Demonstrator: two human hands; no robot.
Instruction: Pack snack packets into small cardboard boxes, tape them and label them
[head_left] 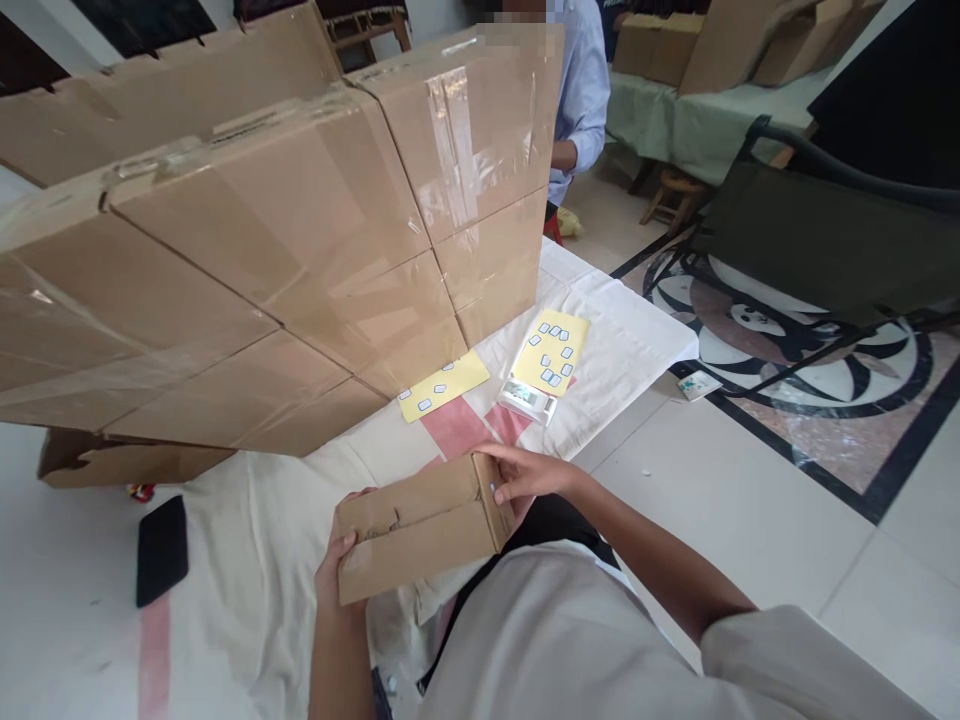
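Note:
A small brown cardboard box (427,545) is held between my two hands, above the near edge of the cloth-covered table. My left hand (341,545) grips its left end, the thumb on the top face and the other fingers mostly hidden behind. At the other end, my right hand (521,475) is closed around the short side, fingers along the edge. A seam with a torn spot runs along the face turned to me. What is inside the box cannot be seen.
A tall taped cardboard partition (300,260) crosses the table. Beside it lie a yellow card (442,388), another yellow card (553,350) and a white packet (527,398). A black phone-like slab (162,550) lies left. Behind sits a person (581,90); a folding chair (832,240) stands right.

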